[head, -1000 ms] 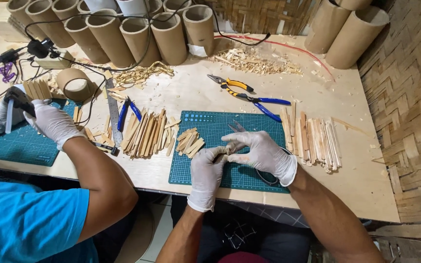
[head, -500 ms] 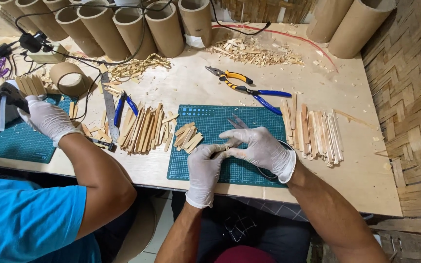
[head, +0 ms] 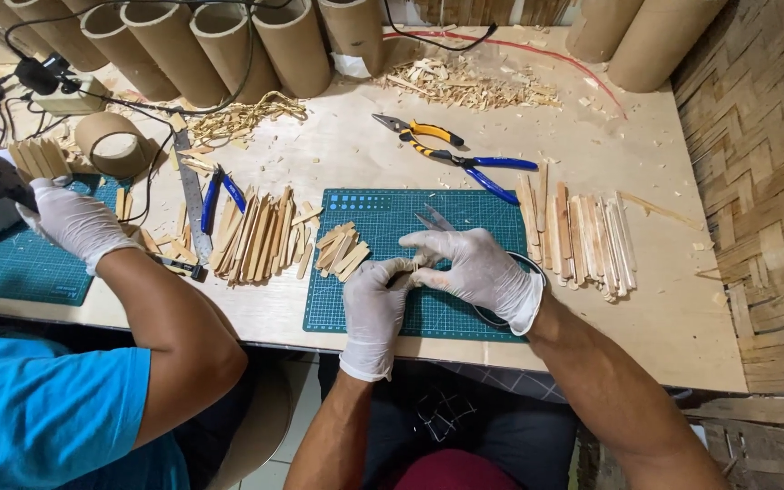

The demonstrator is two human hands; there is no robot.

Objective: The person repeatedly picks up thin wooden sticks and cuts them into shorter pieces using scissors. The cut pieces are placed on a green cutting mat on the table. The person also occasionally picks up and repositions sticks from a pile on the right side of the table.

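Note:
Both my hands wear white gloves and meet over a green cutting mat (head: 465,204). My left hand (head: 376,304) pinches a short wooden stick piece (head: 401,272) between its fingertips. My right hand (head: 475,270) grips small metal scissors (head: 431,219), whose blades point up and away from me, right beside that stick. A little heap of cut stick pieces (head: 341,250) lies on the mat just left of my hands. Long flat wooden sticks (head: 583,231) lie in a row to the right of the mat.
A co-worker in a blue shirt sits at my left, a gloved hand (head: 70,220) over another green mat (head: 20,268). More sticks (head: 256,238), yellow pliers (head: 421,132), blue pliers (head: 494,169), a tape roll (head: 115,143) and cardboard tubes (head: 288,41) lie beyond. A woven wall (head: 764,181) borders the right.
My hands stay together over the mat with the stick and scissors, hardly shifted. The co-worker's gloved hand has moved slightly.

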